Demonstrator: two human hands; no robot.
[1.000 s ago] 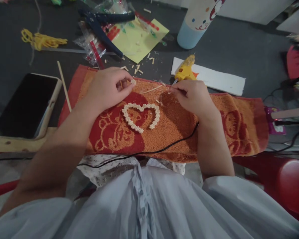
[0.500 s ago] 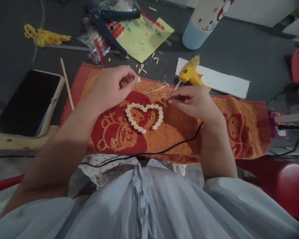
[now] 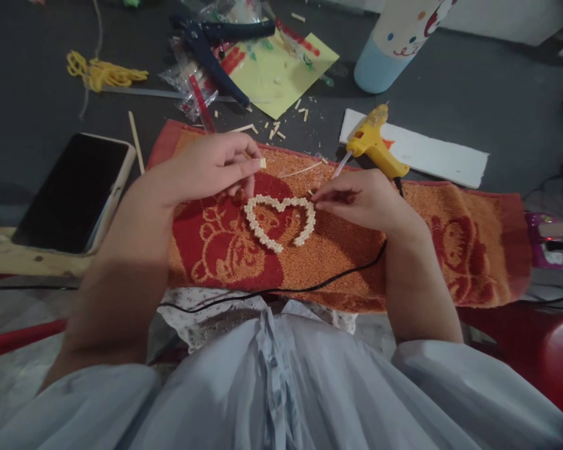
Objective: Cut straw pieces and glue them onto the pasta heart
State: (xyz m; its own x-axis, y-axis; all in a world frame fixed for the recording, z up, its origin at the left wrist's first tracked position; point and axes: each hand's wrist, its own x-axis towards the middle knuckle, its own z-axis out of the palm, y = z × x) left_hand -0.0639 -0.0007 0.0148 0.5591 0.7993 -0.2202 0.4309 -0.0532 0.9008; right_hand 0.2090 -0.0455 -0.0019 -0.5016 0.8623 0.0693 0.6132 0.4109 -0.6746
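A heart-shaped outline of small pale pieces [image 3: 258,231] lies on the orange and red towel [image 3: 342,244], with a gap at its lower right side. Above its left lobe, my left hand [image 3: 223,165] is closed in a pinch on a small pale wooden piece [image 3: 263,163]. My right hand [image 3: 359,197], just right of the heart, pinches a tiny pale piece [image 3: 311,193] between thumb and fingertips. A thin pale stick [image 3: 303,169] rests on the towel between the hands. Beyond my right hand is a yellow glue gun [image 3: 374,142] with its nozzle pointing away.
A phone [image 3: 75,194] lies at left. Dark-handled pliers [image 3: 216,69], yellow paper [image 3: 286,81] and yellow string [image 3: 107,74] are at the back, with wood bits scattered in front. A bottle [image 3: 382,62] stands behind a white strip [image 3: 441,159]. A black cable [image 3: 304,287] crosses the towel's front.
My left hand has turned and lowered slightly, so its small piece shows more clearly. My right fingers stay pinched close to the heart. The whole view has shifted a little.
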